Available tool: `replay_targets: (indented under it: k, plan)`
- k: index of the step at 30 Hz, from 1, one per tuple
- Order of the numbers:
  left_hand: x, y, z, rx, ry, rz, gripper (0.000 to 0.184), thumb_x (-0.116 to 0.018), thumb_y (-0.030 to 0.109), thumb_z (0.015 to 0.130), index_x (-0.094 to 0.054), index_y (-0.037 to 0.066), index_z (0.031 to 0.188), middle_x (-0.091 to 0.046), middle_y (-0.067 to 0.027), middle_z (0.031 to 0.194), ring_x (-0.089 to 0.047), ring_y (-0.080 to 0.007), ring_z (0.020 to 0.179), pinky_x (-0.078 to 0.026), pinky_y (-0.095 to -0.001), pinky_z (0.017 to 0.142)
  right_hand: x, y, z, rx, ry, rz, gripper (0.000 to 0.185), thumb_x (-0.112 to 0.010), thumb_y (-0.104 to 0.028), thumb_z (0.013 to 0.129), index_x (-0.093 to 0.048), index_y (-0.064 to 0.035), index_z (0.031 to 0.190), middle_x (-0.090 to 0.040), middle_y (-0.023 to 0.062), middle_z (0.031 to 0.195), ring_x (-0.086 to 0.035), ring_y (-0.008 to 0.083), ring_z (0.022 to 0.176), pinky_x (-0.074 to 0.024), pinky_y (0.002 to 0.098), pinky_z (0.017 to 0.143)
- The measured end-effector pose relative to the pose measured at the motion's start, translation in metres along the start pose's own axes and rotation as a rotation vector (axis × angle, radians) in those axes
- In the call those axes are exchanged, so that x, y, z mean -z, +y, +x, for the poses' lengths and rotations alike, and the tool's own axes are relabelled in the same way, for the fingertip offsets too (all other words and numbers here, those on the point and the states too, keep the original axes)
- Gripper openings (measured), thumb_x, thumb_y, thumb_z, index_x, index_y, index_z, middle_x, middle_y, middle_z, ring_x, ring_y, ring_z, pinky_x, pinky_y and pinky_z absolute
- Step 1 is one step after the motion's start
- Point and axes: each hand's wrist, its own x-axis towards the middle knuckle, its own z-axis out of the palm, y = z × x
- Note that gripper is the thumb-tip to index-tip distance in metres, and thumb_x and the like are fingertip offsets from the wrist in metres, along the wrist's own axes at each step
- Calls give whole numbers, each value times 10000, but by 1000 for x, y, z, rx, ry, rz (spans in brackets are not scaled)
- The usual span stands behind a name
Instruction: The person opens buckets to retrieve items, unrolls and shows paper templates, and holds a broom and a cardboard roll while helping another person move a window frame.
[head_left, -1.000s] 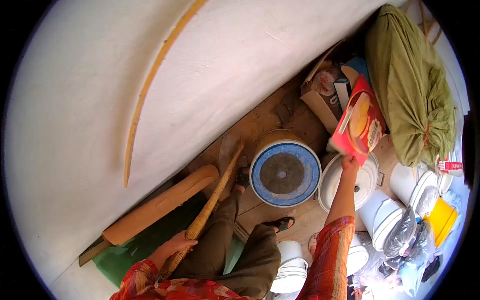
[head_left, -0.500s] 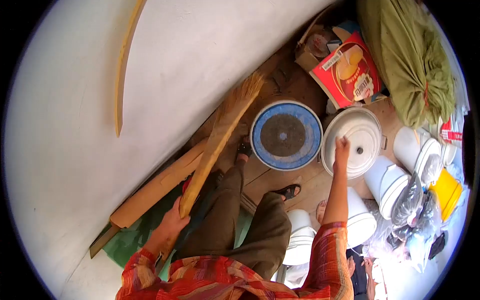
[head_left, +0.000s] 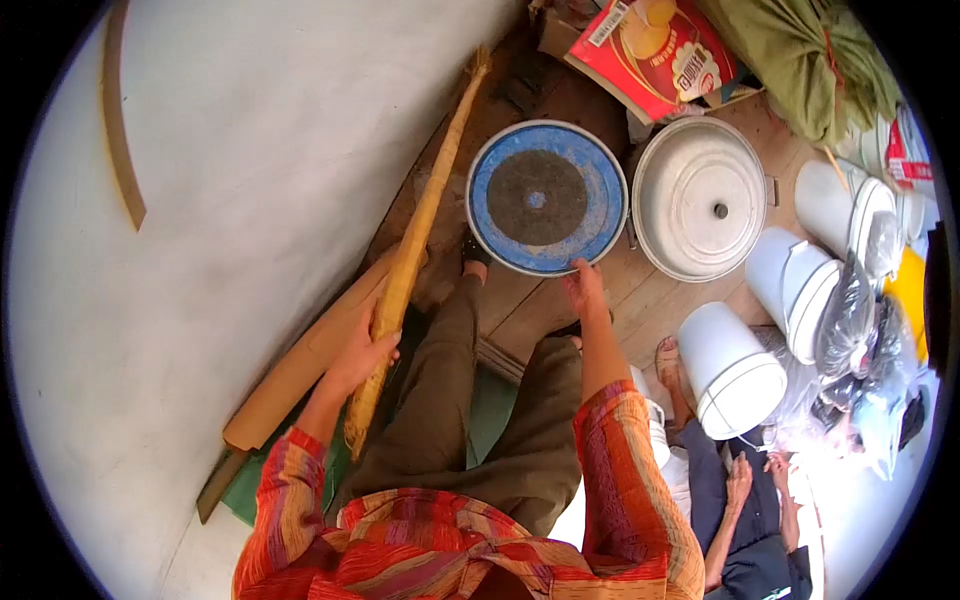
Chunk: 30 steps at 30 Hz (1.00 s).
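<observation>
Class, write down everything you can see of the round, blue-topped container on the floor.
The blue-topped container stands on the wooden floor, left of the lidded metal pot. Its circular top looks level, with a thin greyish rim, a scuffed blue ring and a wide, dark, rough-looking centre around a small pale spot. The right hand appears to touch its near edge. Its sides are hidden.

Left hand: closed, left of frame centre; forearm angled up and rightward. Right hand: near frame centre, forearm extended upward.

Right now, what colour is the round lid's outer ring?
Blue, around a dark centre; head view.
</observation>
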Motion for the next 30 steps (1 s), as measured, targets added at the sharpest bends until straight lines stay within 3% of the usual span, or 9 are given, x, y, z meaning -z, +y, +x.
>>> replay_targets:
  k: [4, 6, 10, 13, 15, 18, 23, 28, 30]
  plan:
    - [-7, -32, -15, 9, 36, 91, 632, -548, 85, 830, -208, 47, 1361, -518, -71, 973, -528, -124, 677, -471, -268, 610, -10, -15, -12, 17, -95, 211, 373, -512, -46, 773, -385, -70, 1123, -465, 56, 989, -486, 208, 894, -445, 352, 762]
    - [-11, -45, -21, 35, 106, 25, 624, -551, 84, 827, -223, 53, 1357, -524, -74, 981, -534, -124, 677, -473, -268, 616, 3, -15, -1, 131, -126, 75, 549, -532, -101, 781, -316, -84, 1285, -429, 101, 1098, -496, 224, 871, -437, 341, 735]
    - [-24, -58, -23, 32, 106, 8, 634, -557, 100, 825, -217, 43, 1357, -532, -75, 989, -541, -128, 677, -475, -270, 620, 20, -33, 8, 340, 0, 262, 566, -533, -100, 793, -305, -85, 1311, -481, 69, 1121, -487, 189, 953, -410, 301, 763]
    - [-34, -71, -13, 39, 59, -46, 588, -565, 120, 824, -266, 24, 1322, -534, -72, 991, -544, -133, 677, -475, -271, 616, 30, -52, 24, 380, -34, 71, 666, -600, -204, 809, -251, -75, 1361, -476, 70, 1193, -494, 180, 982, -394, 299, 793]
    - [-51, -66, 2, 113, -66, -250, 519, -576, 144, 824, -330, 15, 1262, -540, -73, 979, -549, -139, 677, -474, -273, 609, 28, -58, 37, 539, -97, -373, 714, -649, -320, 795, -276, -58, 1343, -479, 65, 1205, -503, 169, 982, -404, 302, 759]
    - [-76, -78, 17, 121, -17, -282, 464, -589, 167, 827, -370, 22, 1210, -551, -81, 964, -559, -141, 688, -486, -274, 622, 26, -67, 33, 344, -243, -371, 819, -684, -360, 756, -231, -94, 1384, -343, 151, 1349, -364, 279, 1215, -330, 413, 961]
    - [-90, -117, 9, 196, 52, -430, 465, -596, 174, 835, -367, 17, 1208, -554, -96, 977, -569, -146, 708, -503, -277, 623, 19, -54, 20, 209, -154, -222, 792, -673, -357, 771, -233, -112, 1381, -403, 149, 1301, -413, 293, 1174, -357, 417, 942]
    - [-69, -92, -12, 160, 110, 64, 603, -570, 100, 801, -281, 19, 1325, -552, -80, 901, -549, -119, 679, -476, -251, 599, 15, -38, 2, 350, -61, -206, 619, -585, -350, 843, -301, -119, 1342, -445, 83, 1231, -483, 214, 1058, -445, 363, 799]
    - [-50, -93, -35, 12, 197, 367, 664, -595, 136, 777, -260, 39, 1343, -579, -124, 1020, -595, -198, 796, -485, -309, 701, 33, -15, 0, 337, -24, -175, 600, -576, -321, 852, -306, -96, 1338, -442, 109, 1234, -508, 224, 1028, -462, 362, 795]
